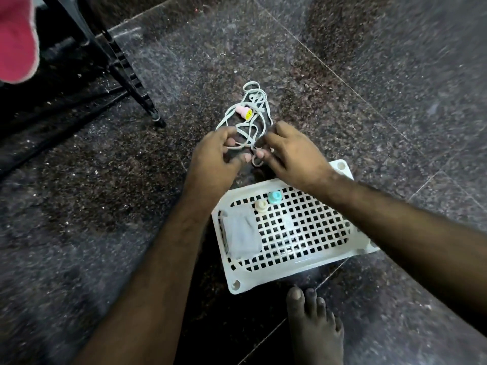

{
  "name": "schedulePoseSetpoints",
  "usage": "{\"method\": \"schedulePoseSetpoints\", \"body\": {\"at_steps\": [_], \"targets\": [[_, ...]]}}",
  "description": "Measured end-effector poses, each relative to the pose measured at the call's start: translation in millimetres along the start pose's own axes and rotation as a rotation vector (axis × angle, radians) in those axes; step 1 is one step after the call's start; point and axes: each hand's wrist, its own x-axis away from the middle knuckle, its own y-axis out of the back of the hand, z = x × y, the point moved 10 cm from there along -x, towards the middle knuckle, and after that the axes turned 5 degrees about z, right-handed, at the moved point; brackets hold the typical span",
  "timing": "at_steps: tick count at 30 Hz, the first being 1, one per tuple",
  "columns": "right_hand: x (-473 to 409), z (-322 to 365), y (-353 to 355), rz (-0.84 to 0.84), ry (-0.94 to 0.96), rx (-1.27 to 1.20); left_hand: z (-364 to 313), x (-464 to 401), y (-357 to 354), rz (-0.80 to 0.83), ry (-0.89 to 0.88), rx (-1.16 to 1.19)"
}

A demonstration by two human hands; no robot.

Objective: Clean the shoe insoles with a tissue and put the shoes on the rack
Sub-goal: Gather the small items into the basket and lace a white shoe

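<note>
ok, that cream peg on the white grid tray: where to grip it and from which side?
Pinch the cream peg from above, by its narrower top. It stands upright on the tray with a wider flange at its base. Put the fingers at its near and far sides: the teal peg sits close on its right and the folded grey cloth near-left.

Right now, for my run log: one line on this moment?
hands: left, right both grip laces | tray: tissue, two charms | shoes: unseen
</note>
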Motion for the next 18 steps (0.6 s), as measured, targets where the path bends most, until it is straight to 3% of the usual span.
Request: {"method": "schedulePoseSetpoints", "body": {"at_steps": [5, 10, 18], "targets": [[-72.8, -10.8, -26.1, 0.15, 0.009, 0.197, 16.3, -31.5, 15.5, -0.118, 0.025, -0.026], [-107.8, -24.9, -44.8, 0.327, -0.114, 0.224, 20.2, -38.4, 2.9, 0.011, 0.07, -0.091], [-76.1, -18.5, -27.8, 0.137, -0.079, 0.203, 32.5, -17.0, -1.2, -0.034, 0.102, -0.101]]}}
